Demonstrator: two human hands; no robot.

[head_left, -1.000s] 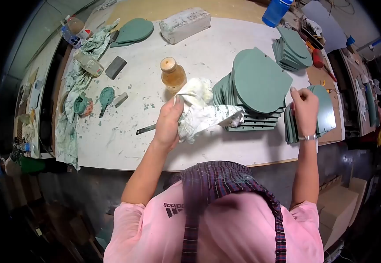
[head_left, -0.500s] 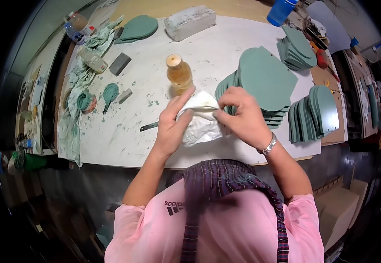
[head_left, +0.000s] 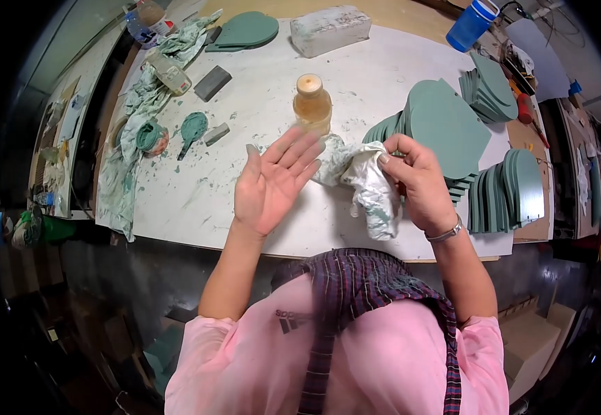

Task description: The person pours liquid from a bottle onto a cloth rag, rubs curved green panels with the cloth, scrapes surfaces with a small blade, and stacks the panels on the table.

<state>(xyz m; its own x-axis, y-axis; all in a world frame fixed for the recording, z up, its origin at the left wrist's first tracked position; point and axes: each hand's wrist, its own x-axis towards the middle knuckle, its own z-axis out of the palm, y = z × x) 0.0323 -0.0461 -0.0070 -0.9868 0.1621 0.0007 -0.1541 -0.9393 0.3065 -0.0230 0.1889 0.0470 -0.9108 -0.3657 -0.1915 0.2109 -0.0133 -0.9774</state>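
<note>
A white cloth (head_left: 373, 187) with greenish stains hangs crumpled from my right hand (head_left: 421, 183), pinched between thumb and fingers. My left hand (head_left: 273, 181) is apart from it, palm up and fingers stretched out, holding nothing. Just beyond my left fingertips stands a capped bottle (head_left: 312, 107) of amber liquid. To the right of the cloth lies a stack of flat green pieces (head_left: 445, 131), rounded at one end.
More green pieces (head_left: 508, 190) lean in a row at the right. A white-grey block (head_left: 330, 31) and a blue cup (head_left: 472, 26) are at the back. Leftward lie a dark grey block (head_left: 213, 84), a green-coated scraper (head_left: 193, 131), a tub of green paste (head_left: 151, 137) and stained cloth (head_left: 117, 197).
My left hand has let go of the cloth and opened palm up. The cloth now hangs from my right hand, which has moved slightly right. The camera view has shifted a little.
</note>
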